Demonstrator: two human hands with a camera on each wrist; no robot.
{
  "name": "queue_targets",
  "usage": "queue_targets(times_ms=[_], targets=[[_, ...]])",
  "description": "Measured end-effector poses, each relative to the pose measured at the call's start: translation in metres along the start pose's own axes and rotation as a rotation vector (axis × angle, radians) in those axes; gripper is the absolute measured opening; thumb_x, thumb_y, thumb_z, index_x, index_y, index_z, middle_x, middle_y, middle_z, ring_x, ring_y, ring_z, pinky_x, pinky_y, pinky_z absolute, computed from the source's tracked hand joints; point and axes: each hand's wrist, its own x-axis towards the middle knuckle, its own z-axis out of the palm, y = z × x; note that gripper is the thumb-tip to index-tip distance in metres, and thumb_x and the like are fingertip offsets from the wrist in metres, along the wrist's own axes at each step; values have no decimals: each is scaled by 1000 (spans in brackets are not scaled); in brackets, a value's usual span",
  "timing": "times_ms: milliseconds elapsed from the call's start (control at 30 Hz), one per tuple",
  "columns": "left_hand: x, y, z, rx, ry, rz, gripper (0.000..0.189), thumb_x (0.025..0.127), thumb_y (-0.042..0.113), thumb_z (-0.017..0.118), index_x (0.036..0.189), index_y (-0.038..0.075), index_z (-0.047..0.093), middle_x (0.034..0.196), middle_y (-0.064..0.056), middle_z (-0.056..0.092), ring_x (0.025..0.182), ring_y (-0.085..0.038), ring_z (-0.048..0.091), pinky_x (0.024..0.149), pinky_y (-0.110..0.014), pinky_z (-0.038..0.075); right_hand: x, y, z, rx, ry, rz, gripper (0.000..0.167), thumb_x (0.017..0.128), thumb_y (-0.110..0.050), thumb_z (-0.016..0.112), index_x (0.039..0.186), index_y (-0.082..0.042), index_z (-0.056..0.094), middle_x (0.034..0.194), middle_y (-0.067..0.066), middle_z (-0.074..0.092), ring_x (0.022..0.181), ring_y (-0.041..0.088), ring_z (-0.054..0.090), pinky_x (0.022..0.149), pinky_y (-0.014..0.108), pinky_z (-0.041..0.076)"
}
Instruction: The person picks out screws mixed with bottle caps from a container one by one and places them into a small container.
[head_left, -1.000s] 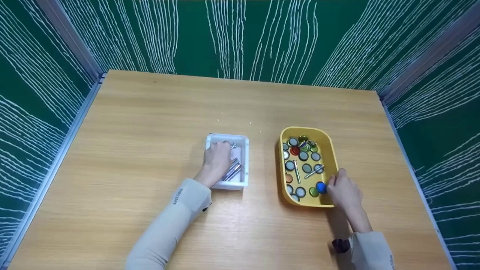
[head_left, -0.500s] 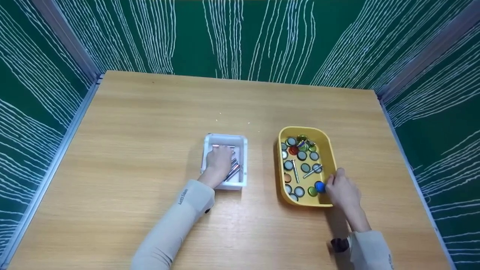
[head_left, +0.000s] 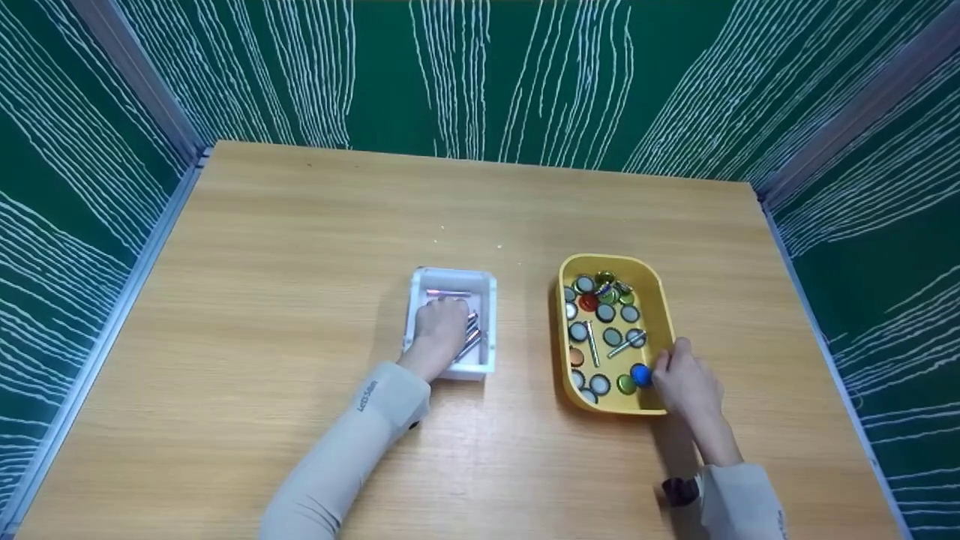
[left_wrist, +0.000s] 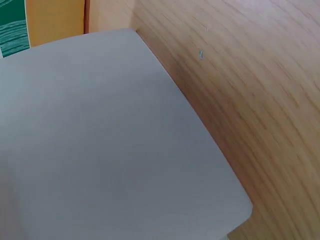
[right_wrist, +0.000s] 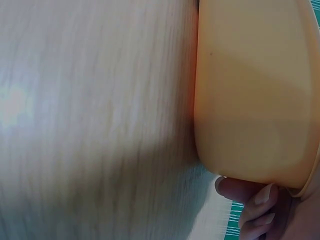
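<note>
My left hand [head_left: 441, 330] reaches down into a small white bin [head_left: 487, 322], knuckles up, its fingertips hidden beneath it. Silvery bolts [head_left: 469, 343] lie by its right side, and one pinkish-lit bolt [head_left: 448, 293] lies crosswise beyond the knuckles. My right hand [head_left: 688, 382] grips the near right side of a yellow bin [head_left: 660, 307]; its curled fingers [right_wrist: 260, 207] show against the outer wall in the right wrist view. Inside are several bottle caps, among them a blue cap [head_left: 641, 374] near that hand, and two long bolts [head_left: 593, 343].
Both bins stand on a wooden table [head_left: 300, 247], with a gap between them. Green walls [head_left: 390, 75] with white streaks enclose the back and sides. Tiny white specks dot the wood beyond the bins. The white bin's outer wall [left_wrist: 110, 140] fills much of the left wrist view.
My left hand has drawn back slightly toward me inside the white bin, and the crosswise bolt at its far end has come into view. My right hand has stayed on the yellow bin.
</note>
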Motion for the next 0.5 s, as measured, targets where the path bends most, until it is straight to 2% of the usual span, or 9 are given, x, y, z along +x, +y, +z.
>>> queue_targets(times_ms=[133,267,500], targets=[[0,0,-5,-31,-11,10,18,95,7,53,92,4,70,91,-13,73,84,-28,70,70,-41,59,0,0,0,-2,-9,5,35,102,-29,30,112,3,42,87,30,60,72,38,60,56,45,43],[2,4,-17,-54,2,27,13,93,8,57,94,5,70,92,-12,72,82,-26,69,69,-42,58,-1,0,0,1,-6,6,36,102,-28,31,113,4,42,88,32,60,72,40,60,56,47,44],[8,15,-39,-31,45,29,20,97,14,52,108,5,67,85,-9,69,65,-17,57,56,-32,53,-1,1,0,9,-4,0,35,102,-28,32,113,4,42,89,33,60,74,42,61,58,49,44]])
